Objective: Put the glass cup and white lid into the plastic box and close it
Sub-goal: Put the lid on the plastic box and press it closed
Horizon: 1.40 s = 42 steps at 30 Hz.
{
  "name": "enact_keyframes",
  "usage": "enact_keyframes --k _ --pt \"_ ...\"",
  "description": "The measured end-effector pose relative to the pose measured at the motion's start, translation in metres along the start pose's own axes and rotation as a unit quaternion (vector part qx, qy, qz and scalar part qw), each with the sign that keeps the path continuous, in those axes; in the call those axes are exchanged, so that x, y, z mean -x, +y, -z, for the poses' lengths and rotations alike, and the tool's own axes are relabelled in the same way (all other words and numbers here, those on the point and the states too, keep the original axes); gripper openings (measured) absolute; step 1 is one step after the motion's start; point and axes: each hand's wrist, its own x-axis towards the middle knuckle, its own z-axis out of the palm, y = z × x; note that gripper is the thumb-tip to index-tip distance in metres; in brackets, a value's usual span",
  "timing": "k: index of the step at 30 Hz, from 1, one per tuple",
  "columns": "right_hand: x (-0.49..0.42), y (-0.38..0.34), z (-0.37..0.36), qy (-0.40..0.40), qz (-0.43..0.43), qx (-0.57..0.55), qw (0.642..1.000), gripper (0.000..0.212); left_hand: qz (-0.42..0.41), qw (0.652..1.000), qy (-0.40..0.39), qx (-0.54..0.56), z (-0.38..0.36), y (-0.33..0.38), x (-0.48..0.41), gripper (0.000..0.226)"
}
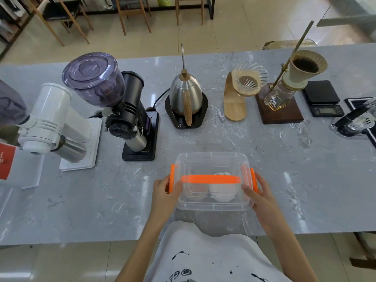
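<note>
A clear plastic box (212,205) with its clear cover on and an orange carry handle (210,179) stands near the front edge of the grey marble counter. Through the cover I see the white lid (222,189) inside; a faint glass shape beside it may be the glass cup (198,189). My left hand (165,189) grips the orange latch (172,176) on the box's left side. My right hand (257,190) holds the orange latch (253,179) on the right side, thumb on the cover.
Behind the box stand a white grinder (55,123), a black grinder (126,112), a steel kettle (186,98) on its base, a wooden dripper stand (236,98), a pour-over set (284,94) and a black scale (323,98). Chairs stand beyond the counter.
</note>
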Motion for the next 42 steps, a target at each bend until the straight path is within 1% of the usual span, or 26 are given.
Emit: enact_keyframes --k 1,3,7,9,11,12,15,16,18,20,21,22,24,26,28,34,38,40,42 --pt "0.000 0.001 0.000 0.001 0.002 -0.005 1.000 0.077 0.001 1.000 0.012 -0.012 -0.002 0.000 0.002 0.033" --pt "-0.001 0.002 0.000 0.001 0.001 -0.015 1.000 0.079 0.005 0.999 0.030 -0.033 -0.004 0.003 0.005 0.021" --pt "-0.002 0.003 0.001 -0.005 -0.003 -0.022 1.000 0.081 -0.046 0.996 0.043 -0.068 -0.009 0.004 0.007 0.005" --pt "-0.003 0.004 0.002 -0.005 -0.008 -0.024 1.000 0.084 -0.052 0.995 0.045 -0.078 -0.010 0.004 0.007 0.009" --pt "-0.006 0.006 0.005 -0.013 -0.019 -0.027 0.999 0.087 -0.034 0.996 0.034 -0.070 -0.009 0.002 0.005 0.006" --pt "-0.007 0.007 0.006 -0.027 -0.022 -0.034 0.999 0.085 -0.021 0.998 0.027 -0.062 -0.009 0.003 0.003 0.005" --pt "-0.007 0.009 0.007 -0.056 -0.024 -0.050 0.997 0.067 0.010 1.000 0.003 -0.002 -0.008 0.004 -0.004 0.009" --pt "-0.006 0.009 0.006 -0.055 -0.021 -0.041 0.997 0.059 0.023 0.999 -0.010 0.026 -0.009 0.005 -0.005 0.011" --pt "-0.004 0.009 0.002 -0.012 0.006 0.026 1.000 0.042 0.057 0.995 -0.041 0.077 -0.011 0.007 -0.005 0.008" --pt "-0.005 0.007 -0.002 0.052 0.065 0.128 0.988 0.034 0.066 0.992 -0.062 0.089 -0.014 0.006 -0.003 0.027" --pt "-0.004 0.005 -0.005 0.071 0.102 0.167 0.978 0.034 0.062 0.992 -0.062 0.088 -0.015 0.005 -0.001 0.036" --pt "-0.003 0.003 -0.010 0.078 0.127 0.185 0.972 0.036 0.056 0.993 -0.060 0.085 -0.016 0.005 0.000 0.042" --pt "0.002 0.001 -0.020 0.064 0.140 0.164 0.974 0.042 0.051 0.993 -0.063 0.080 -0.017 0.004 0.001 0.049" --pt "0.006 0.003 -0.027 0.060 0.145 0.129 0.979 0.048 0.046 0.994 -0.071 0.075 -0.015 0.003 0.001 0.050" --pt "0.008 0.003 -0.030 0.065 0.146 0.135 0.978 0.049 0.045 0.993 -0.080 0.072 -0.014 0.004 0.000 0.048" --pt "0.008 0.002 -0.028 0.085 0.150 0.235 0.957 0.048 0.043 0.994 -0.075 0.062 -0.014 0.004 -0.001 0.046" --pt "0.007 0.001 -0.031 0.110 0.165 0.295 0.935 0.047 0.032 0.995 -0.071 0.054 -0.014 0.004 -0.001 0.054" --pt "0.007 0.000 -0.030 0.102 0.164 0.281 0.940 0.047 0.033 0.994 -0.078 0.068 -0.014 0.002 -0.001 0.058" --pt "0.007 0.000 -0.026 0.060 0.157 0.235 0.957 0.048 0.032 0.992 -0.079 0.089 -0.013 0.002 0.000 0.063"
